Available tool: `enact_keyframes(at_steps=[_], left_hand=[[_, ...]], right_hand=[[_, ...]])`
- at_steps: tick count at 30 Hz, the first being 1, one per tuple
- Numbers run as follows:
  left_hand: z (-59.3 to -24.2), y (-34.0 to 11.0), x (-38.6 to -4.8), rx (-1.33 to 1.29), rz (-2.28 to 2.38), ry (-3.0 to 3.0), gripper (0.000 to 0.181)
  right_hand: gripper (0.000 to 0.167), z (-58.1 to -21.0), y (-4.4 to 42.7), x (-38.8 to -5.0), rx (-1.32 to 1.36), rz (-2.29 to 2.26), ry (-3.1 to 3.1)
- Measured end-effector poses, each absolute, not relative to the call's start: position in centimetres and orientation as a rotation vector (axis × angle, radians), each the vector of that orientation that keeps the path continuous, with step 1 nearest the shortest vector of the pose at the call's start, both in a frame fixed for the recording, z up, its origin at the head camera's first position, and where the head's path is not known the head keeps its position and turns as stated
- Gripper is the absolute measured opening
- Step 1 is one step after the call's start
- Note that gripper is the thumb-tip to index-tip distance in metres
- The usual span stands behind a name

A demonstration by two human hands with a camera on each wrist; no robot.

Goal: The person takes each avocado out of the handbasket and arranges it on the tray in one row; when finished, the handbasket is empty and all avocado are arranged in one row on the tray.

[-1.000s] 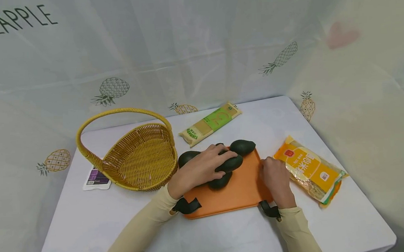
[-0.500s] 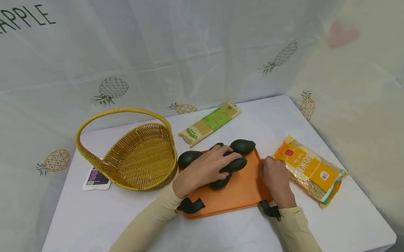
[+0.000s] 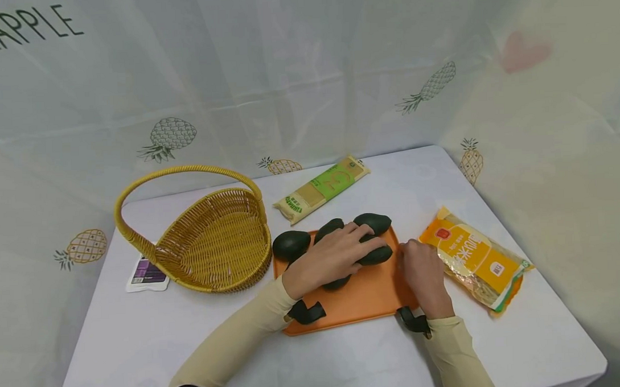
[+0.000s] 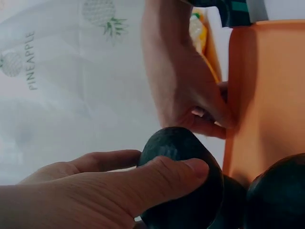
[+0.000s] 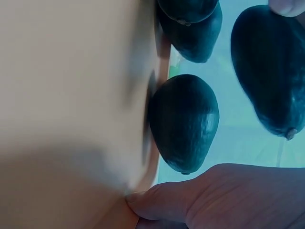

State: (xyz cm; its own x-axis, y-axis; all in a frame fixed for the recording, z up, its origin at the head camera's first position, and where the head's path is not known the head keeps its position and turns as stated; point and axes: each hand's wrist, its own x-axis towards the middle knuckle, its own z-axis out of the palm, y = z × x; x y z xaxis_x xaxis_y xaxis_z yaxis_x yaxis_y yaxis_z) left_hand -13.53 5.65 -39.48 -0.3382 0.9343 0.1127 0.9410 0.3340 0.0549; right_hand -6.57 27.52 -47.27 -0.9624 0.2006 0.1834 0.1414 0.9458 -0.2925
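Observation:
My left hand [image 3: 333, 256] grips a dark green avocado [image 3: 377, 255] above the orange tray [image 3: 365, 305]. In the left wrist view the thumb lies across that avocado [image 4: 174, 210], with fingers round its far side. My right hand [image 3: 424, 275] pinches the tray's right rim, and the right wrist view has its thumb [image 5: 162, 200] on the edge. Several other avocados sit on the tray: one at the far left [image 3: 291, 245], one at the back [image 3: 328, 229], one in the back right corner [image 3: 373, 222] and one [image 3: 337, 283] partly hidden under my left hand.
To the left stands a woven basket [image 3: 224, 242] with a tall handle, partly over a white and purple package [image 3: 147, 273]. A green and tan noodle pack [image 3: 322, 188] lies behind the tray. An orange bag [image 3: 473, 259] lies to its right.
My left hand has moved to the right with the avocado, uncovering more of the avocados at the left and back. The right hand has stayed at the tray's edge.

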Motion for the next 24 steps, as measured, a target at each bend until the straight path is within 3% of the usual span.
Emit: enact_keyframes(at_steps=[24], left_hand=[[-42.9,8.2,-13.0,-1.89,-0.014,-2.484,0.046]], right_hand=[[0.023,-46.8,27.4,-6.6,-0.374,0.496,-2.952]])
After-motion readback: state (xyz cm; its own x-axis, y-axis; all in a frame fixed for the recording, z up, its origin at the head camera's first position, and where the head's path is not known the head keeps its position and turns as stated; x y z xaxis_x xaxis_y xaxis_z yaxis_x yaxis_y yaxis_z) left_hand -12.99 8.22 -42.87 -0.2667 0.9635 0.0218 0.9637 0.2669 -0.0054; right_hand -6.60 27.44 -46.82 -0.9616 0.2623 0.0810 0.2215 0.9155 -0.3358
